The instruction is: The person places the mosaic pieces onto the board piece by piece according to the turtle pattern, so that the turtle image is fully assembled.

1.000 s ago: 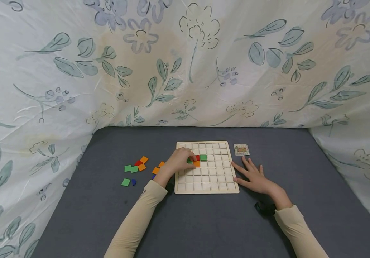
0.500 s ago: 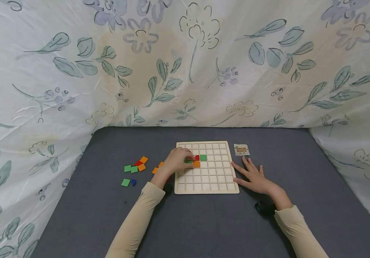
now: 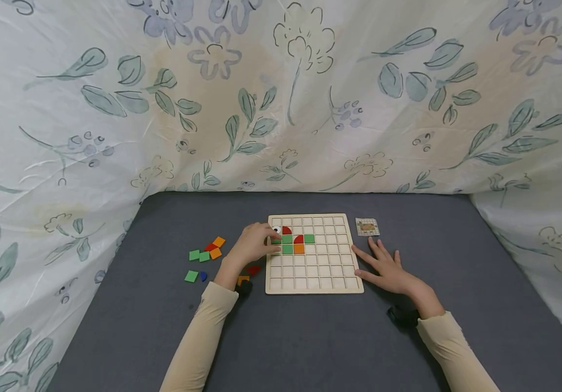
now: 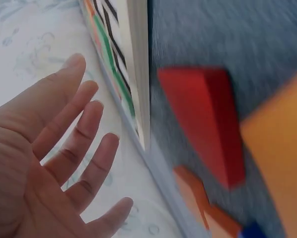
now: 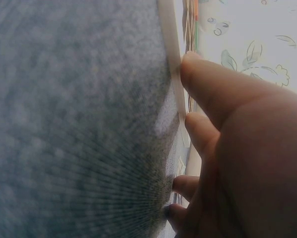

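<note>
My left hand (image 3: pixel 251 243) is over the left edge of a wooden grid board (image 3: pixel 329 272), fingertips beside a partly covered green tile. In the left wrist view the fingers of the left hand (image 4: pixel 54 168) are spread and relaxed, with nothing between them. Set in the grid are green square tiles (image 3: pixel 287 249), an orange square (image 3: pixel 298 249), rounded red pieces (image 3: pixel 286 230) and a white piece with a black mark (image 3: pixel 276 230). My right hand (image 3: pixel 389 272) lies with fingers spread, thumb and index finger touching the board's right edge.
Loose green (image 3: pixel 191 276), orange (image 3: pixel 215 253), red and blue (image 3: pixel 203 276) pieces lie on the grey cloth to the left. A red piece (image 4: pixel 203 119) sits beside the board's left side. A small printed card (image 3: pixel 367 227) lies past the board's upper right corner.
My left hand has slid left across the board, uncovering a rounded red piece, green tiles and the white marked piece. The right hand has stayed in place.
</note>
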